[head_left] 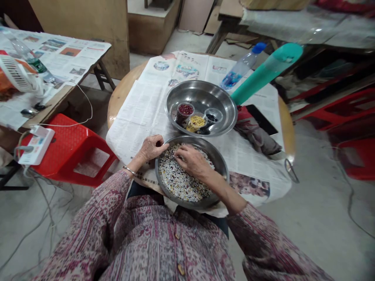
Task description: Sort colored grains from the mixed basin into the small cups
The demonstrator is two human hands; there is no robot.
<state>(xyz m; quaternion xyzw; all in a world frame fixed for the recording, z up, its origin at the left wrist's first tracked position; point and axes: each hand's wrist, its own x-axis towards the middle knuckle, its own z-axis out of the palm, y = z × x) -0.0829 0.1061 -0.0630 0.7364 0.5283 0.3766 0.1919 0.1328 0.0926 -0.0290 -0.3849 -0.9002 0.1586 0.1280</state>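
Observation:
A steel basin (224, 171) in front of me holds a mix of white grains (181, 183) with dark, yellow and reddish beans among them. My left hand (150, 148) is at the basin's upper left rim, its thumb on the edge and its fingers curled. Over the grains, my right hand (193, 160) has its fingertips drawn together in a pinch; whatever is between them is too small to make out. Just beyond stands a second steel basin (202, 89) with three clear cups inside: red beans (186, 109), yellow beans (197, 121) and dark beans (211, 117).
Newspaper (134, 113) covers the round table. A water bottle (243, 66), a green cylinder (266, 74), a dark phone (261, 119) and a folded cloth (254, 134) lie around the far basin. A red stool (70, 152) with a power strip (36, 145) stands left.

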